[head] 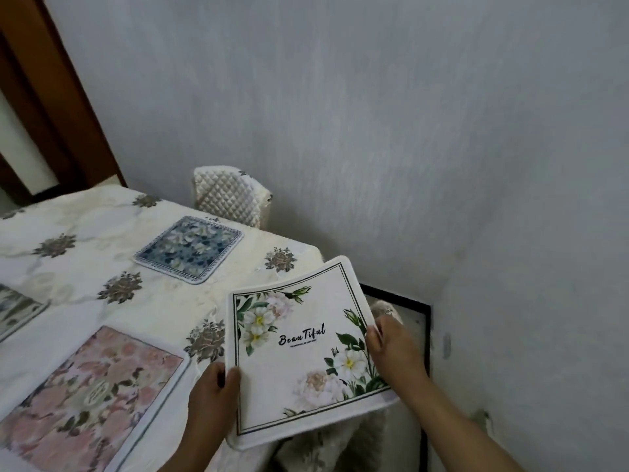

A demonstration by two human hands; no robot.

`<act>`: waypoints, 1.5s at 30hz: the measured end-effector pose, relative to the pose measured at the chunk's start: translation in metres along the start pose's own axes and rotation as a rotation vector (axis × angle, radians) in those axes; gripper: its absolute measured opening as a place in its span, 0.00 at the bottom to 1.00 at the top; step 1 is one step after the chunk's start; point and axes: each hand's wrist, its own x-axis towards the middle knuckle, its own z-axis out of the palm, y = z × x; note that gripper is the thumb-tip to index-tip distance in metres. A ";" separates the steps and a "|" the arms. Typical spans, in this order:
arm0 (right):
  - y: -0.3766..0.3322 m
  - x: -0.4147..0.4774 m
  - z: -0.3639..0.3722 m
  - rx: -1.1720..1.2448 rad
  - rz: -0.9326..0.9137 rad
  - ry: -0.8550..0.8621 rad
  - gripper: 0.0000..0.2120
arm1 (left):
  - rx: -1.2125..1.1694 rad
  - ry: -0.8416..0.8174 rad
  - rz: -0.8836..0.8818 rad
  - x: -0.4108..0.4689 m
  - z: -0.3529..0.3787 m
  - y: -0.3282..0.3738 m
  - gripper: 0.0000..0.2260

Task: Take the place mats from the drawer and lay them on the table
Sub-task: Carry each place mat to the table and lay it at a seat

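I hold the white floral mat (303, 356) above the bench (163, 294) corner, left hand (211, 396) and right hand (391, 352) fingers gripping opposite edges. A blue mat (190, 248) and pink mat (88, 396) lie flat there.

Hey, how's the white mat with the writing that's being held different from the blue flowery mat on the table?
The white mat is held in the air by the left hand and right hand, curving upward; the blue mat lies flat on the tablecloth. The white mat has corner flower sprays and the word "Beautiful" on a plain centre; the blue mat is covered all over in flowers. Both are roughly rectangular with rounded corners and a printed border.
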 end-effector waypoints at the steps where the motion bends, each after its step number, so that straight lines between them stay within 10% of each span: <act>1: 0.003 0.022 0.005 -0.008 -0.016 -0.029 0.09 | -0.015 0.012 -0.023 0.008 0.005 0.006 0.13; 23: 0.038 0.295 0.282 -0.042 -0.609 -0.786 0.10 | 0.088 0.408 -0.704 0.096 0.154 -0.014 0.14; 32: 0.054 0.287 0.276 -0.147 -0.522 -0.790 0.10 | 0.235 0.524 -0.695 0.089 0.174 -0.015 0.10; 34: 0.049 0.288 0.274 -0.227 -0.603 -0.714 0.08 | 0.358 0.563 -0.670 0.089 0.177 -0.012 0.05; 38: 0.035 0.276 0.278 -0.203 -0.854 -0.543 0.26 | 0.515 0.547 -0.522 0.095 0.196 -0.005 0.24; 45: 0.034 0.185 0.283 -0.164 -1.280 -0.922 0.28 | 0.577 0.287 -0.269 0.118 0.253 -0.001 0.26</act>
